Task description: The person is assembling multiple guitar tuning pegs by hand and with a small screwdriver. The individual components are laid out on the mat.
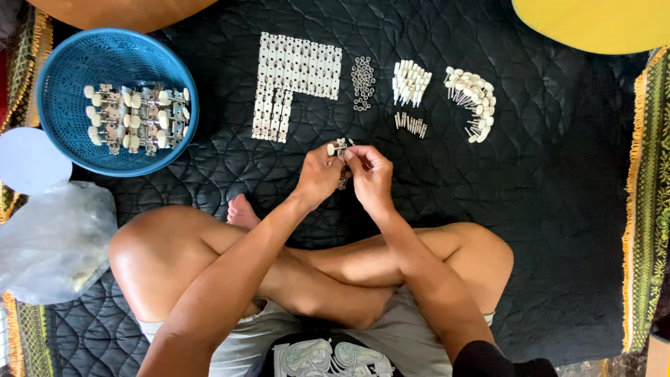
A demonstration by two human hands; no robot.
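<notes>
A small metal tuner (340,148) with a cream knob sits pinched between the fingers of both hands, held above a black quilt (544,209). The left hand (319,174) grips it from the left, thumb and fingers pressed together on the knob end. The right hand (370,176) closes on it from the right, its fingers curled and pressed against the metal part; a short piece hangs down between the 2 hands.

Just beyond the fingers, on the quilt, lie sorted parts: a block of white plates (293,77) up and to the left, a cluster of small rings (363,82) straight ahead, white posts (410,82) with a few metal pins (411,123) below them, and cream knobs (472,101) farther right. Well to the left of the fingers stands a blue basket (63,77) holding finished tuners (136,119). Below it lies a clear plastic bag (52,241). The person sits cross-legged, knees under the forearms.
</notes>
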